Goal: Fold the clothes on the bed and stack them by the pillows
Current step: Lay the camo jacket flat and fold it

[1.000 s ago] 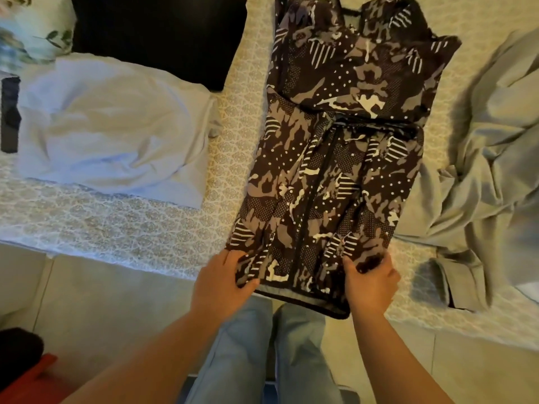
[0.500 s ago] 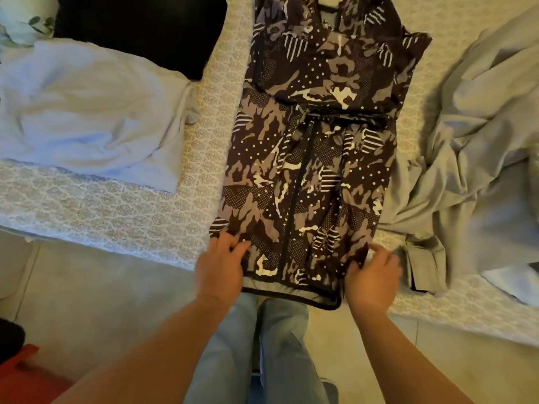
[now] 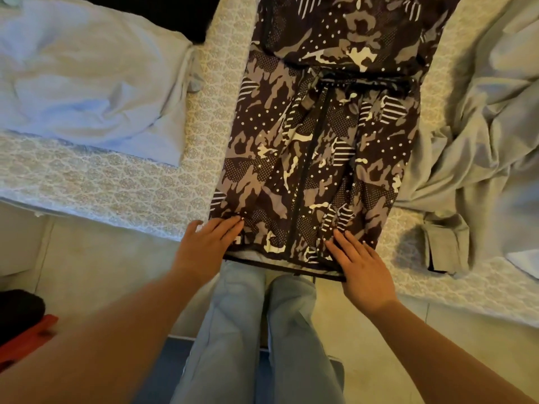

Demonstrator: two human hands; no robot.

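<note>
Camouflage jacket (image 3: pixel 318 147) (seemingly zipped) lies on bed (image 3: pixel 122 182), both flat hands (image 3: pixel 207 246) (image 3: pixel 361 272) pressing its hem.

Under both my hands I see the jacket (image 3: pixel 315 135): dark brown with grey camouflage patches, white dots and white stripes, and a black zipper line between the hands. Left of the grip lies a pale blue garment (image 3: pixel 87 80). Right of it, a grey-green garment (image 3: pixel 481 118). The bedcover (image 3: pixel 122 185) has a beige lace-like pattern.
</note>
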